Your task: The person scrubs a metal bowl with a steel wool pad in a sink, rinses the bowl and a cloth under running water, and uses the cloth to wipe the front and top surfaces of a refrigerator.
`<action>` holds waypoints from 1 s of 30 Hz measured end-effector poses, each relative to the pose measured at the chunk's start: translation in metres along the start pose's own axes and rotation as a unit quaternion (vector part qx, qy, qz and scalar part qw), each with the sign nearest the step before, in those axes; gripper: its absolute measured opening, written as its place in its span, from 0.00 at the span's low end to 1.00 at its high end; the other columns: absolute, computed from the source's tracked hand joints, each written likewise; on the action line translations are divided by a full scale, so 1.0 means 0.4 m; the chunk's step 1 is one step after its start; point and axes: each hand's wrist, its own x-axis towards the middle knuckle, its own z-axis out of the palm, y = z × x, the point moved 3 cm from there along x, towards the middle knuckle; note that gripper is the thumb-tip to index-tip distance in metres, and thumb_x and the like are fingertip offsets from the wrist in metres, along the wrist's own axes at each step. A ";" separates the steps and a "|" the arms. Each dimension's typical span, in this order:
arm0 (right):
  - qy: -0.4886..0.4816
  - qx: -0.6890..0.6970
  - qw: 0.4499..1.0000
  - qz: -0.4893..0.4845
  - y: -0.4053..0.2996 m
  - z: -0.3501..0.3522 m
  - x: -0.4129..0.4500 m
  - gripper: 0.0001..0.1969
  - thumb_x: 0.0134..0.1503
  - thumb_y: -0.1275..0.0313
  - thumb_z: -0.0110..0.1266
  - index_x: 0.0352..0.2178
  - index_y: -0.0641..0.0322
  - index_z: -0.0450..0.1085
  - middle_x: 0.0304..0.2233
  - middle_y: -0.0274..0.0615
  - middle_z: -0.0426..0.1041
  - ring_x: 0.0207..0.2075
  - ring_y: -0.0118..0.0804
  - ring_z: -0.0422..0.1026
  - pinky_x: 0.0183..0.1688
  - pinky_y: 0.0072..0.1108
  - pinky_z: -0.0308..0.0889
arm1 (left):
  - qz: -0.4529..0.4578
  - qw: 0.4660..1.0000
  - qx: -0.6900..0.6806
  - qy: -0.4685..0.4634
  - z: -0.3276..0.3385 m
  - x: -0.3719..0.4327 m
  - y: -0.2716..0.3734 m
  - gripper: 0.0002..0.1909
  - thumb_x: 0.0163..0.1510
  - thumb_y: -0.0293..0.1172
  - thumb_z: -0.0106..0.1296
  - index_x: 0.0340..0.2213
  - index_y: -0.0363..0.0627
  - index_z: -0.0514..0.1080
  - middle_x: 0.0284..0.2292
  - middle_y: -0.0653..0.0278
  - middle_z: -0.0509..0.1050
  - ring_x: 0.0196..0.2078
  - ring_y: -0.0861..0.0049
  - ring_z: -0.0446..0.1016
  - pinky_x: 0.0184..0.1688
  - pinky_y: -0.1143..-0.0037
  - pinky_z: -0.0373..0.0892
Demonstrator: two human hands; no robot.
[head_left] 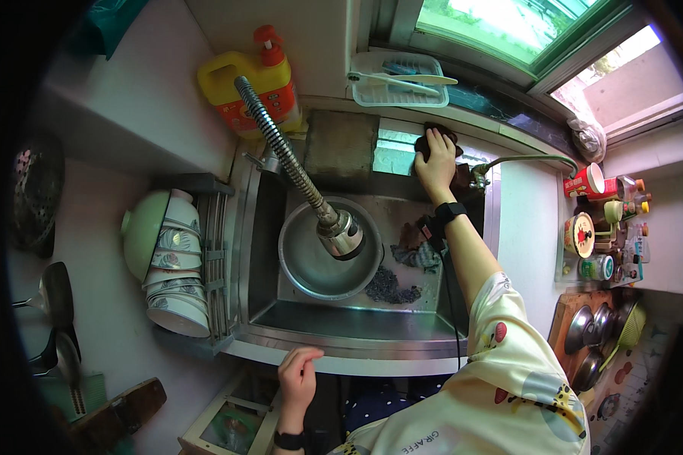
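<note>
Reaching across the stainless steel sink (353, 328), my right hand (438, 159) presses on a dark brown cloth (425, 145) at the back ledge. The fingers cover much of the cloth. Just right of that hand is a small metal tap valve (479, 177). My left hand (299, 375) hangs before the sink's front edge, fingers curled together and nothing visible in it. A round metal basin (330, 289) sits in the sink, under the head of a flexible faucet (341, 234). To its right lie a crumpled patterned cloth (418, 256) and a dark scouring pad (391, 286).
A yellow detergent jug (250, 94) stands at the back left. Stacked bowls (173, 267) fill a rack on the left. A plastic tray (398, 99) with brushes rests on the windowsill. Seasoning bottles and jars (596, 267) stand right. A black cable (451, 307) hangs along my right arm.
</note>
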 end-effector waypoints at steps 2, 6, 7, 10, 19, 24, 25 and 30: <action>-0.014 0.054 0.998 -0.005 -0.012 -0.005 0.001 0.25 0.41 0.75 0.54 0.46 0.59 0.67 0.49 0.43 0.67 0.52 0.49 0.61 0.54 0.31 0.58 | 0.130 0.988 0.027 -0.085 0.062 0.178 0.080 0.12 0.42 0.13 0.44 0.29 0.39 0.72 0.29 0.58 0.74 0.33 0.62 0.73 0.35 0.71 0.69; -0.089 0.224 0.970 -0.035 -0.064 0.009 0.003 0.22 0.41 0.76 0.54 0.43 0.59 0.69 0.47 0.41 0.69 0.52 0.47 0.62 0.52 0.30 0.61 | 0.236 0.955 -0.014 -0.182 0.244 0.425 0.129 0.14 0.44 0.15 0.43 0.36 0.39 0.69 0.39 0.57 0.71 0.44 0.60 0.69 0.45 0.69 0.66; -0.121 0.277 0.953 -0.032 -0.068 0.012 0.006 0.22 0.41 0.75 0.54 0.43 0.60 0.69 0.47 0.42 0.69 0.53 0.46 0.61 0.52 0.31 0.60 | 0.297 0.941 0.002 -0.159 0.292 0.478 0.126 0.17 0.44 0.15 0.43 0.38 0.38 0.67 0.42 0.54 0.69 0.48 0.58 0.66 0.50 0.68 0.63; -0.172 0.266 0.947 -0.059 -0.058 -0.002 0.013 0.27 0.43 0.72 0.55 0.49 0.58 0.64 0.53 0.47 0.61 0.57 0.50 0.55 0.56 0.31 0.56 | 0.301 0.950 0.058 -0.060 0.383 0.603 0.139 0.23 0.43 0.17 0.43 0.45 0.37 0.64 0.48 0.52 0.65 0.53 0.57 0.61 0.55 0.65 0.58; -0.158 0.078 0.962 -0.210 -0.054 0.011 -0.047 0.22 0.46 0.68 0.50 0.46 0.60 0.67 0.55 0.51 0.59 0.58 0.54 0.53 0.57 0.36 0.53 | 0.328 0.931 0.152 -0.046 0.521 0.820 0.129 0.33 0.43 0.21 0.40 0.55 0.35 0.53 0.57 0.45 0.52 0.61 0.53 0.49 0.61 0.64 0.47; -0.157 0.153 0.952 -0.213 -0.044 -0.062 -0.082 0.18 0.41 0.71 0.53 0.38 0.60 0.72 0.50 0.50 0.64 0.55 0.52 0.59 0.52 0.36 0.59 | 0.312 0.939 0.126 -0.067 0.555 0.738 0.105 0.37 0.43 0.25 0.41 0.57 0.35 0.48 0.58 0.43 0.47 0.61 0.51 0.46 0.62 0.63 0.46; -0.175 0.167 0.949 -0.205 -0.044 -0.080 -0.097 0.18 0.41 0.72 0.53 0.38 0.60 0.72 0.50 0.48 0.65 0.56 0.52 0.59 0.52 0.36 0.59 | 0.306 0.943 0.114 -0.059 0.554 0.712 0.109 0.37 0.44 0.25 0.41 0.57 0.36 0.47 0.59 0.43 0.47 0.61 0.51 0.46 0.62 0.63 0.46; -0.206 0.279 0.926 -0.148 -0.055 -0.201 -0.144 0.18 0.43 0.76 0.52 0.40 0.61 0.70 0.44 0.47 0.70 0.50 0.51 0.65 0.49 0.31 0.63 | 0.242 0.968 0.021 -0.067 0.534 0.573 0.145 0.31 0.53 0.32 0.43 0.57 0.39 0.50 0.57 0.46 0.52 0.59 0.52 0.52 0.59 0.64 0.52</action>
